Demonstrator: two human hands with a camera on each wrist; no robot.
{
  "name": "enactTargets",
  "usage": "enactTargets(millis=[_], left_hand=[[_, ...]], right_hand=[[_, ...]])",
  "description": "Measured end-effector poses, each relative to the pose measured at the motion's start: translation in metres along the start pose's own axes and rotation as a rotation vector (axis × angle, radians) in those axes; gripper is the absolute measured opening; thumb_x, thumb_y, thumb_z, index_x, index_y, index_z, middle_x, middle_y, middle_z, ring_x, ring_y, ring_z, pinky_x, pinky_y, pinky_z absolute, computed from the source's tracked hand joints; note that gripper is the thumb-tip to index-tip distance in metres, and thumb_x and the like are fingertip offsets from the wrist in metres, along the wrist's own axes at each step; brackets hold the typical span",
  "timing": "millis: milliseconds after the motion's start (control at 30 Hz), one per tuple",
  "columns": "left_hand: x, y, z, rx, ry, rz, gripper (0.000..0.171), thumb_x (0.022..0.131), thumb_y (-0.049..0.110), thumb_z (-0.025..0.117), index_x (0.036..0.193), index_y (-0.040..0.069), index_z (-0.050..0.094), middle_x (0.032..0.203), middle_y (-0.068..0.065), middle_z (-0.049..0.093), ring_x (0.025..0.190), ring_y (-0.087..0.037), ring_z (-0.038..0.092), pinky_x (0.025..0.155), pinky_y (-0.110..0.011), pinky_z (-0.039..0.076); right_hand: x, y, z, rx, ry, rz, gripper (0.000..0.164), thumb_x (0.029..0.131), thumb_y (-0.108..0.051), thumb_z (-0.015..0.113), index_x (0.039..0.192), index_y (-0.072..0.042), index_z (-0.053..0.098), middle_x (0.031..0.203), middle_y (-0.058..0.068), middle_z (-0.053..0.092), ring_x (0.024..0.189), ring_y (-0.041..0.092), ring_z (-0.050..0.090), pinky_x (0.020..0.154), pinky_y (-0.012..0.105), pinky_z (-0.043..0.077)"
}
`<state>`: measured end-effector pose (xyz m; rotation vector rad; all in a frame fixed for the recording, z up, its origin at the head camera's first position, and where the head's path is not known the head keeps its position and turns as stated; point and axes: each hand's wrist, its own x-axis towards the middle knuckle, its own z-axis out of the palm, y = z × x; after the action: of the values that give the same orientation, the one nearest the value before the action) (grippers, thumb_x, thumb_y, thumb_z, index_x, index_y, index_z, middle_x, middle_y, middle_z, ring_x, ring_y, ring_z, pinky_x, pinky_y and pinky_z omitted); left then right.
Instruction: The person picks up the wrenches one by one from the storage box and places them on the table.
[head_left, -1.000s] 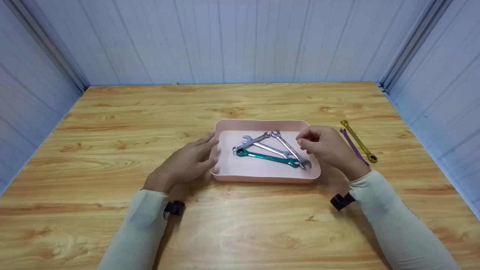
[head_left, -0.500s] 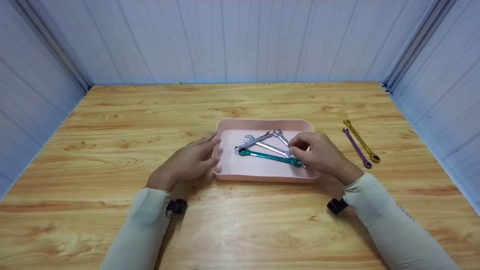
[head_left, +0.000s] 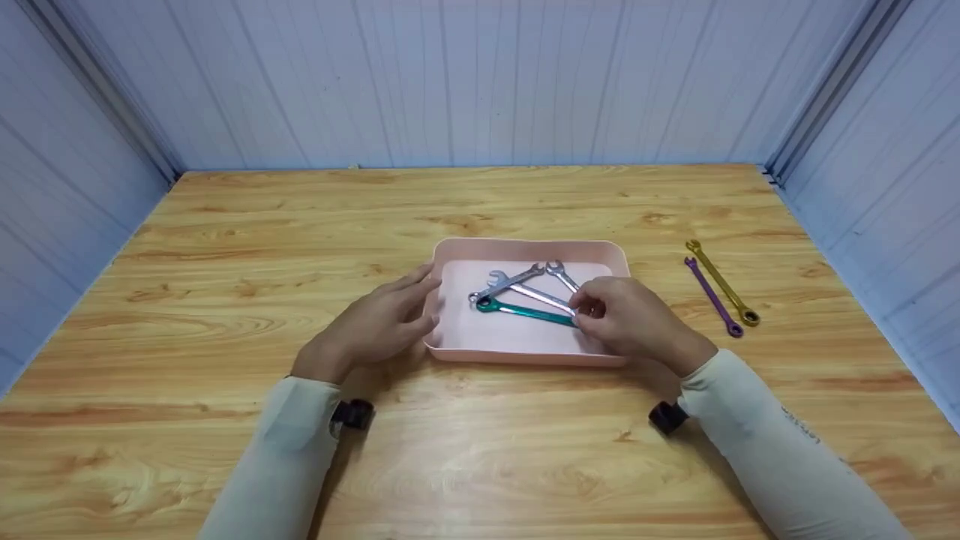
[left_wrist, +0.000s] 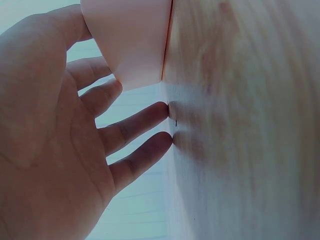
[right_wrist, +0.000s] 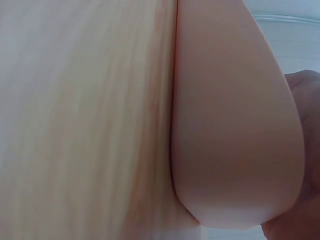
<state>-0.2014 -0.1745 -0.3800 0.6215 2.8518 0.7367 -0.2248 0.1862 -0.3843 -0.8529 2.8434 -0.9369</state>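
Note:
A pink tray (head_left: 525, 358) holds several wrenches. The green wrench (head_left: 529, 311) lies nearest its front, with a silver wrench (head_left: 506, 283) across another silver wrench (head_left: 544, 298) behind it. A third silver wrench (head_left: 564, 276) slants under my right hand (head_left: 637, 319). That hand reaches over the tray's right end, thumb and index finger bent at the right ends of the wrenches; whether they pinch one is hidden. My left hand (head_left: 367, 326) rests against the tray's left wall, fingers extended. In the left wrist view, two fingertips (left_wrist: 162, 140) touch the table beside the tray.
To the right of the tray, a purple wrench (head_left: 712, 296) and a gold wrench (head_left: 721, 281) lie side by side on the wooden table (head_left: 480, 450). White panel walls (head_left: 480, 82) enclose the table at the back and sides.
My right hand has moved left and toward the front over the tray, now covering the right ends of the green and silver wrenches. The left hand stays at the tray's wall.

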Motion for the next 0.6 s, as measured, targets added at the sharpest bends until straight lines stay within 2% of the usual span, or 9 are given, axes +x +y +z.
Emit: enactTargets(millis=[300,600], left_hand=[[0.0000,-0.0008,0.0010,-0.005,0.009,0.018,0.060,0.103,0.038,0.051,0.157,0.018,0.035,0.165,0.003,0.018,0.149,-0.026,0.025,0.117,-0.048,0.027],[0.0003,0.0005,0.0010,-0.011,0.015,0.000,0.060,0.104,0.040,0.050,0.158,0.020,0.034,0.165,0.005,0.019,0.149,-0.024,0.024,0.117,-0.049,0.026]], right_hand=[[0.0014,0.0021,0.0033,-0.089,-0.026,0.006,0.014,0.087,-0.010,0.073,0.100,-0.008,0.075,0.087,-0.001,0.067,0.077,0.015,0.058,0.070,0.033,0.050],[0.0020,-0.0002,0.0029,-0.142,-0.045,0.013,0.013,0.085,-0.014,0.074,0.098,-0.010,0.076,0.086,-0.002,0.066,0.077,0.015,0.058,0.070,0.033,0.049]])
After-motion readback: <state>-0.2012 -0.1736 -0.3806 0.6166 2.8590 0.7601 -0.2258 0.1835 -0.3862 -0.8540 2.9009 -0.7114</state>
